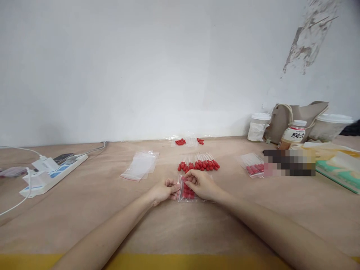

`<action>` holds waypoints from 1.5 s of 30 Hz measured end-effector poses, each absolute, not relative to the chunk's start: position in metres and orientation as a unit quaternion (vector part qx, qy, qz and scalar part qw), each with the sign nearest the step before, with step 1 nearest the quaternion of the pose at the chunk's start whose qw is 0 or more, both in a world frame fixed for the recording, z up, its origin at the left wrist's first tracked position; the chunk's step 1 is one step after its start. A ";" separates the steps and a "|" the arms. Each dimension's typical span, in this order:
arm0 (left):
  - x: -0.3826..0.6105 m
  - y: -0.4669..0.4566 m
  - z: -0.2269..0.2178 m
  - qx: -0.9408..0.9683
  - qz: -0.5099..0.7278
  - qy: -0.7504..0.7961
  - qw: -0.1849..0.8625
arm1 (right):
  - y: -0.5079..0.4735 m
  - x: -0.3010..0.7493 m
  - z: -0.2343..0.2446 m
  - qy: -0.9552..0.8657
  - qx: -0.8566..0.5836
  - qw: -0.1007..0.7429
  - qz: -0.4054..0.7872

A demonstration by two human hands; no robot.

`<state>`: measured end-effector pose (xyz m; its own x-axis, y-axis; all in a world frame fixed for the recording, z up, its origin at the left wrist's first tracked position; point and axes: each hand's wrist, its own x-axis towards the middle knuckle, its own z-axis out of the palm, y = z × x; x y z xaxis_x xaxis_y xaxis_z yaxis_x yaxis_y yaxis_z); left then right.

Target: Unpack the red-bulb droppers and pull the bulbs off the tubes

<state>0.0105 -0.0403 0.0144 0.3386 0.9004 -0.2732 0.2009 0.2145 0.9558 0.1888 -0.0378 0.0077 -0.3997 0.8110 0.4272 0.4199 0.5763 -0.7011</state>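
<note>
My left hand (165,190) pinches the left edge of a small clear zip bag (201,199) lying on the table, at its zip strip. Inside the bag several red-tipped sticks (188,192) are stacked, red ends toward the left hand. Over the bag, my right hand (203,183) is closed in a pinch, thumb and fingers at a red end near the zip side; the fingers hide part of it. Just behind the hands is a row of loose red-tipped white sticks (200,164), red ends facing me.
Flat clear zip bags (142,165) lie left of the loose sticks. A filled bag (252,165) lies to the right. Small red pieces (180,142) rest on plastic by the wall. A power strip (56,176) with cables stands left; cups, a bottle (294,133) and a bag stand right.
</note>
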 end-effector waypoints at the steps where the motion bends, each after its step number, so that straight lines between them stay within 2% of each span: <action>1: 0.011 -0.042 0.015 0.568 0.287 0.489 0.597 | -0.038 0.190 0.010 -0.820 -0.359 0.387 0.222; 5: 0.012 -0.048 0.016 0.603 0.270 0.464 0.589 | -0.038 0.194 0.014 -0.890 -0.261 0.367 0.070; 10: 0.013 -0.051 0.014 0.607 0.271 0.420 0.617 | -0.038 0.199 0.019 -0.937 -0.228 0.264 -0.028; 12: 0.013 -0.051 0.014 0.614 0.265 0.408 0.621 | -0.038 0.199 0.022 -0.942 -0.225 0.248 -0.031; 19: 0.012 -0.051 0.016 0.631 0.252 0.434 0.592 | -0.038 0.201 0.024 -0.934 -0.233 0.272 -0.001; 28: 0.010 -0.043 0.021 0.740 0.182 0.312 0.568 | -0.036 0.199 0.023 -0.940 -0.190 0.273 -0.072; 33: 0.007 -0.041 0.020 0.752 0.174 0.322 0.549 | -0.036 0.201 0.025 -0.940 -0.187 0.269 -0.093; 38: 0.006 -0.042 0.017 0.681 0.226 0.361 0.596 | -0.037 0.201 0.026 -0.934 -0.188 0.287 -0.095; 45: 0.011 -0.047 0.013 0.583 0.296 0.361 0.665 | -0.036 0.201 0.024 -0.936 -0.214 0.263 -0.088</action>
